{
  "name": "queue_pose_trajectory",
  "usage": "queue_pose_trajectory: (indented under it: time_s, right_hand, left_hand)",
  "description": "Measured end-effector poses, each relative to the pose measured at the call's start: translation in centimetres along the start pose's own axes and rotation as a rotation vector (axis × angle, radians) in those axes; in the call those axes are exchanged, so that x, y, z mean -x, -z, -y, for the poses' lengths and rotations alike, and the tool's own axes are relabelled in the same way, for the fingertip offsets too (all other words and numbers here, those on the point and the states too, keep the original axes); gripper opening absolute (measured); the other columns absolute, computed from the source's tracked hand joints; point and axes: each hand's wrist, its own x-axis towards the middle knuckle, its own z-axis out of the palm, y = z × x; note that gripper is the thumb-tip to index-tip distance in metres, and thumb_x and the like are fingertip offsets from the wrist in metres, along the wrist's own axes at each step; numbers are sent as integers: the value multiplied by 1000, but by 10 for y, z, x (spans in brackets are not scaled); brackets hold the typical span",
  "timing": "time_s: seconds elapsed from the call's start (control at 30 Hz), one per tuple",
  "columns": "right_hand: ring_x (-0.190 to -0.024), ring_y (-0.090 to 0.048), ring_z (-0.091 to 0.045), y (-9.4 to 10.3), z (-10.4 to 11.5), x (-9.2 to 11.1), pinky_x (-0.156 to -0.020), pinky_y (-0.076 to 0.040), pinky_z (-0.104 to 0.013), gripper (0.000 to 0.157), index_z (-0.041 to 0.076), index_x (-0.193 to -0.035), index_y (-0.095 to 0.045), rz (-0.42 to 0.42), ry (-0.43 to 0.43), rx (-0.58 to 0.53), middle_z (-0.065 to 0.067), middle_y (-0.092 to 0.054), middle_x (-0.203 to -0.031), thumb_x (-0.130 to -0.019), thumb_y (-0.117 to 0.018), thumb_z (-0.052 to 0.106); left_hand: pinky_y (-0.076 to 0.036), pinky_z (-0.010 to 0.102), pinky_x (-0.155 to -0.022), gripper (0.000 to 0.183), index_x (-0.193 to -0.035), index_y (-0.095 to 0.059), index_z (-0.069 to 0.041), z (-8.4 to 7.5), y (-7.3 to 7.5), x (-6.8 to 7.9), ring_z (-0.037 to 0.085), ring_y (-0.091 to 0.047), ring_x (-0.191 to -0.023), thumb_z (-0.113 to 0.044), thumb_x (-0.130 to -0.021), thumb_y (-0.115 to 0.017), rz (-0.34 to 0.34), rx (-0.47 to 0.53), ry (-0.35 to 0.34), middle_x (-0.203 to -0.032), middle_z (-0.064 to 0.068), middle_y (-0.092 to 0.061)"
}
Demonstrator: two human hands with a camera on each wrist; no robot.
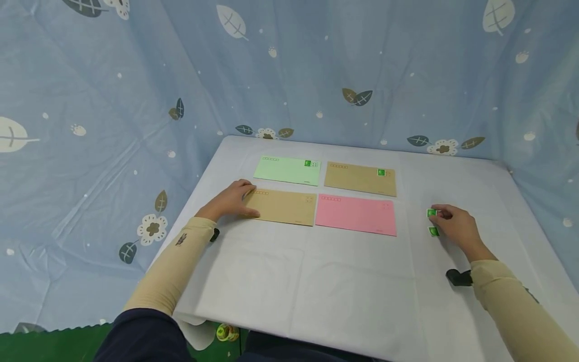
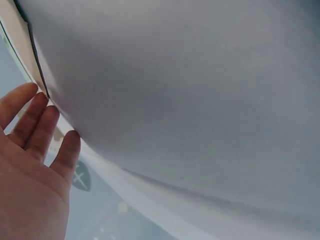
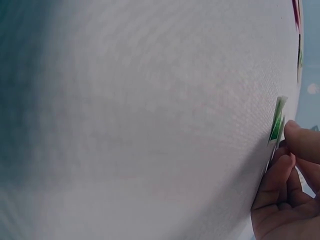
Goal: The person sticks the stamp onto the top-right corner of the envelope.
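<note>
My left hand (image 1: 232, 199) rests at the left end of a tan envelope (image 1: 282, 207), its fingers spread and fairly straight. In the left wrist view, the fingertips of that hand (image 2: 37, 145) meet the envelope's edge (image 2: 30, 50). At the right, my right hand (image 1: 456, 229) pinches a small green stamp (image 1: 431, 212) between thumb and finger, low over the table. Just below it lies a second green stamp (image 1: 433, 231). The right wrist view has a stamp (image 3: 276, 125) beside the curled fingers of the right hand (image 3: 290, 185), which partly hide the pinched one.
A pink envelope (image 1: 356, 215) lies right of the tan one. Behind them are a green envelope (image 1: 287, 171) and another tan envelope (image 1: 360, 179), each with a green stamp at its upper right. A white cloth covers the table (image 1: 353, 281); a patterned blue curtain (image 1: 316, 75) hangs behind.
</note>
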Motion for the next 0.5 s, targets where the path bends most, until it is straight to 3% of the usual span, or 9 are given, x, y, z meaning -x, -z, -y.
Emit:
queue_pose_trajectory:
  time_s: [0.5]
  right_hand:
    - [-106, -59, -41, -1, 1, 2, -76, -49, -42, 46, -6, -137, -58, -12, -36, -26, -27, -62, -119, -103, -63, 25]
  left_hand:
    - [-30, 51, -120, 117, -155, -41, -3, 3, 3, 11, 35, -30, -146, -61, -66, -91, -5, -11, 3, -157, 16, -34]
